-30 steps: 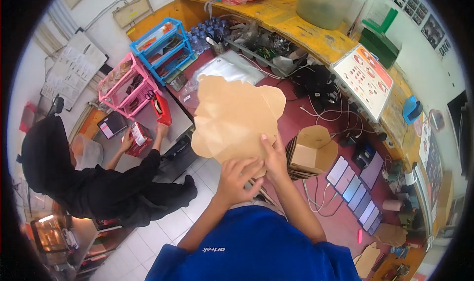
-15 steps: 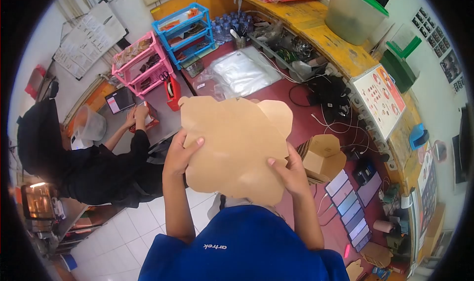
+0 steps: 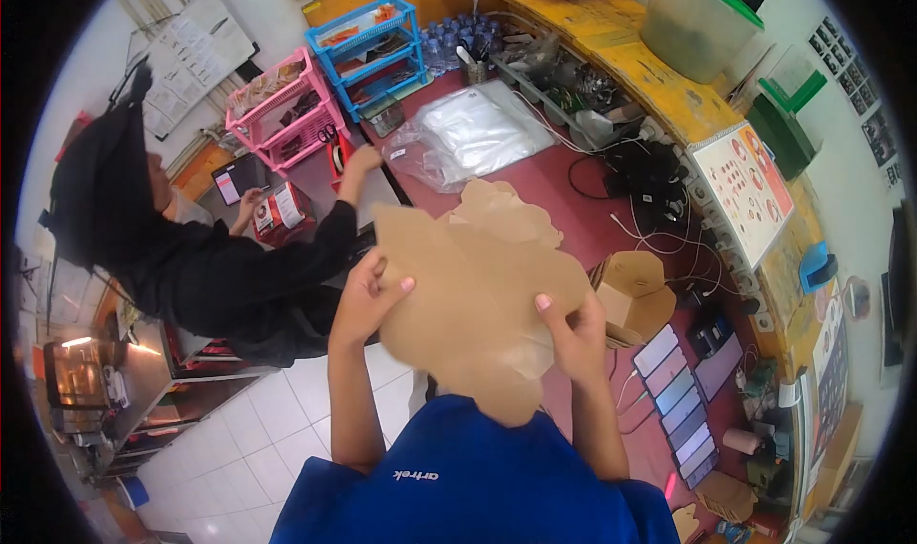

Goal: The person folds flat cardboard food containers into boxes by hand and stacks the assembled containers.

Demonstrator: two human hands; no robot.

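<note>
Both hands hold a flat brown cardboard box blank in front of my chest. My left hand grips its left edge, thumb on top and fingers underneath. On the right edge, my right hand grips it the same way. Another brown cardboard piece lies on the dark red table just beyond the blank and is partly covered by it. To the right of my right hand stands a stack of folded open cardboard boxes.
At left, a co-worker in black has one hand by a red box and the other near a red tape dispenser. Clear plastic bags, blue trays, cables and a row of phones lie around.
The blank has tilted and shifted slightly right and down, uncovering more of the cardboard piece behind it. The co-worker has leaned in and reached one arm toward the tape dispenser.
</note>
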